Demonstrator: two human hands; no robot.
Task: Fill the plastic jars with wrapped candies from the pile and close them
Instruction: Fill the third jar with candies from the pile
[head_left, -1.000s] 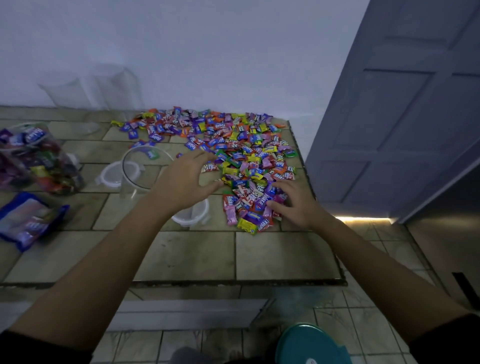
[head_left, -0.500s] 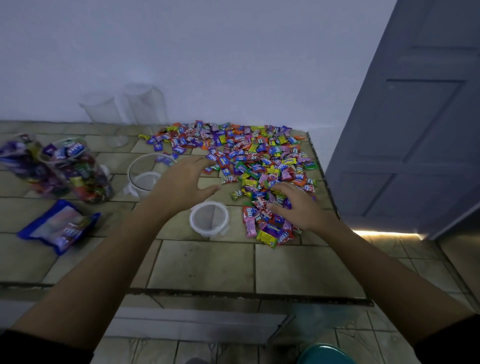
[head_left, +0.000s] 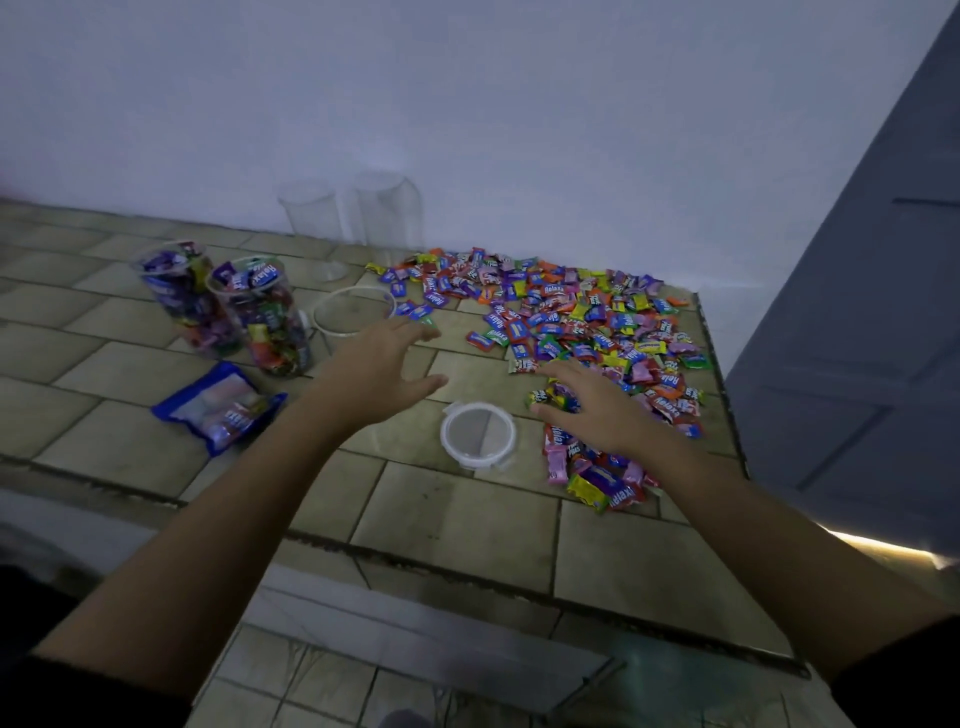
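Beige tiled countertop (head_left: 457, 519) against a plain white wall, pretty dim in here. From the head camera: the big pile of colourful wrapped candies (head_left: 587, 317) sprawls over the right end. The right hand (head_left: 592, 410) lies palm-down on its near edge, fingers spread flat over the wrappers, not gripping anything as far as I can tell. The left hand (head_left: 374, 369) hovers loose and spread, holding nothing.

The empty clear plastic jar (head_left: 353, 312) stands upright, mouth up, just beyond the left fingertips and left of the pile. So the right hand is nearer the candy and the left is nearer the jar. I'd guess the candies need to go leftward.

A round white-rimmed lid (head_left: 478, 434) lies flat between the hands. Two candy-filled clear jars (head_left: 260, 317) further left look lidless.
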